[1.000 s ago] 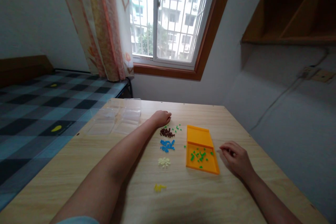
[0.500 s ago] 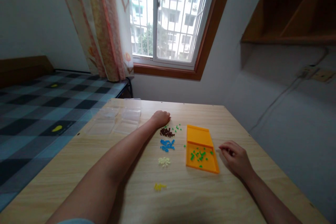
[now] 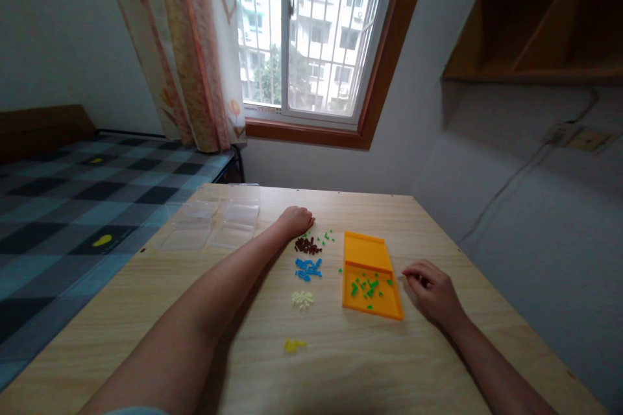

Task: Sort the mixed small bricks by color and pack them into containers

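Observation:
My left hand (image 3: 296,222) reaches to the far part of the table, fingers curled closed, beside a few scattered small green pieces (image 3: 326,236). Whatever it may hold is hidden. Just below it lies a heap of dark brown pieces (image 3: 307,246). My right hand (image 3: 431,288) rests right of an open orange case (image 3: 367,250), thumb and fingers drawn together; I cannot make out anything in them. Several green pieces (image 3: 372,286) lie in the case's near half. One green piece (image 3: 340,271) sits on the table at its left edge.
Toward me from the brown heap lie blue pieces (image 3: 308,268), pale cream pieces (image 3: 302,299) and yellow pieces (image 3: 294,345). Clear plastic cases (image 3: 237,215) stand open at the table's far left. A bed (image 3: 111,188) adjoins the left side; a wall shelf (image 3: 516,78) hangs at right.
The whole view has shifted slightly. Both hands keep nearly the same places beside the heaps and the orange case; no piece has visibly moved.

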{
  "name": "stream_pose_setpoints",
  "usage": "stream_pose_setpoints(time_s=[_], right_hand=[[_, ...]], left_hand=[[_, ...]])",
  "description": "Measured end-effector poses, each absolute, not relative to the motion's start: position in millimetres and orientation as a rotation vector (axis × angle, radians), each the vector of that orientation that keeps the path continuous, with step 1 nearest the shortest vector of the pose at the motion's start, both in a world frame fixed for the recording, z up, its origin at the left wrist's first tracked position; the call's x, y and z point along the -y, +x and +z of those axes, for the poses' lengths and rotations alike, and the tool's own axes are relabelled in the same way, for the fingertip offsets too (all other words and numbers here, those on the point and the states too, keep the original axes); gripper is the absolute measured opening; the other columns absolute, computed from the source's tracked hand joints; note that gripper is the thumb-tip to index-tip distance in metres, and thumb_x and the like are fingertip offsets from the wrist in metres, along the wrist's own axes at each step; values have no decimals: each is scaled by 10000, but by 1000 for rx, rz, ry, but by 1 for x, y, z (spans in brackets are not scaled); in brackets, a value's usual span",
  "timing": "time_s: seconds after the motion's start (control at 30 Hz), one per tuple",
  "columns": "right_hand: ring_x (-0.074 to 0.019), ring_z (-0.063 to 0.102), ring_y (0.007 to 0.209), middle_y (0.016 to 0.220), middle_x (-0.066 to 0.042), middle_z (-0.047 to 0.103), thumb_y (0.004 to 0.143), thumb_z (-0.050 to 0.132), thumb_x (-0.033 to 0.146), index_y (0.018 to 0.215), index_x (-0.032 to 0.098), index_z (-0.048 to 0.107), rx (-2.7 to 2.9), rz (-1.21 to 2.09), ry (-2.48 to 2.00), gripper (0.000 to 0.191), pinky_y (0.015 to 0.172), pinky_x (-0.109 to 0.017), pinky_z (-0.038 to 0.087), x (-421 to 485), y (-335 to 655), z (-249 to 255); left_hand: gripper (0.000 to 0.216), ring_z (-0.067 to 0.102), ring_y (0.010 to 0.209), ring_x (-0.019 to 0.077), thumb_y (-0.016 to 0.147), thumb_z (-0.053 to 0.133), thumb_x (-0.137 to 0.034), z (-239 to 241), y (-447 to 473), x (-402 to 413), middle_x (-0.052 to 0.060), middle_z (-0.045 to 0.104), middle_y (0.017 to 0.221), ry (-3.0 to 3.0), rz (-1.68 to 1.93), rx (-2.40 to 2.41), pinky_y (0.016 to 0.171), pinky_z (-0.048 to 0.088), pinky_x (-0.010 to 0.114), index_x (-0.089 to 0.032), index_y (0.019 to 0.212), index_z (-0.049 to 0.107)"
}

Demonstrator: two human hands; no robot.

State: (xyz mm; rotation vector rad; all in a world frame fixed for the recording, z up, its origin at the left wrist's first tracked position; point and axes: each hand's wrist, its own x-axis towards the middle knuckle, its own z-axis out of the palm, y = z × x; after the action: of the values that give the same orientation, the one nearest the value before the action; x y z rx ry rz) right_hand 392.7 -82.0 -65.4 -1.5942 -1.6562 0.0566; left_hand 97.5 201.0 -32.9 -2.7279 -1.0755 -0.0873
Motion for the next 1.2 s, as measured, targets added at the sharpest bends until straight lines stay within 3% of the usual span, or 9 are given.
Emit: stream_pose_setpoints(time_s=[0.3, 0.87, 1.2], right_hand=[[-152, 606, 729, 843, -57, 664, 856, 556, 198, 820, 191, 693, 1644, 15, -1569, 142, 614, -245, 472, 80, 392, -68], [-155, 606, 722, 820, -53, 660, 851, 566, 188, 798, 193, 684, 1656, 15, -1526, 129, 606, -243, 470, 79, 390, -66], [-151, 596, 709, 816, -49, 656, 855, 568, 193, 809, 193, 685, 1663, 39, -1538, 126, 602, -245, 464, 79, 392, -67]], left_hand=[[472, 705, 863, 299, 991, 366, -343, -36, 100, -202, 227, 720, 907, -2710, -72, 1131, 758, 507, 378, -75, 963, 753], [480, 712, 834, 270, 1002, 360, -345, -34, 96, -196, 203, 729, 885, -2692, -151, 1161, 753, 505, 354, -95, 895, 756], [525, 699, 826, 234, 1026, 294, -352, 13, 100, -176, 154, 738, 879, -2663, -359, 1196, 774, 495, 332, -120, 876, 740]])
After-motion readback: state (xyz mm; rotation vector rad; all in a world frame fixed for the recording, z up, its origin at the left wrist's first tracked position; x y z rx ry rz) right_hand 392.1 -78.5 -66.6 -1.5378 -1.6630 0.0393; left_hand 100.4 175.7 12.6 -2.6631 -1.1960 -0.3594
